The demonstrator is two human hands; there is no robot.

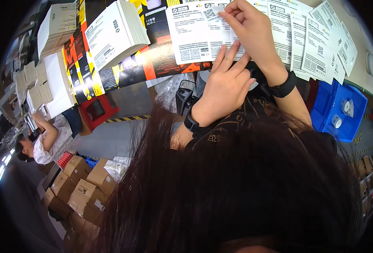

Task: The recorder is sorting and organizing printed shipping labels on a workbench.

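Observation:
Several white printed sheets (185, 36) lie overlapped in a row along the work table, each carrying text and square codes. My left hand (226, 86) rests on the lower part of one sheet, its fingers stretched out and spread. Above it, my right hand (251, 36) pinches the edge of a small white sticker (211, 14) with a square code, over the top of the same sheets. I cannot tell how much of the sticker touches the paper. Both wrists wear black bands, and a small black device (185, 100) sits at the left one.
Left of the sheets stands a thick stack of printed cards (114, 36) on a colourful printed surface (154, 61); another stack (59, 27) is farther left. A blue bin (355, 114) with label rolls, a red stool (97, 111), cardboard boxes (85, 194) and a co-worker (49, 141) surround me.

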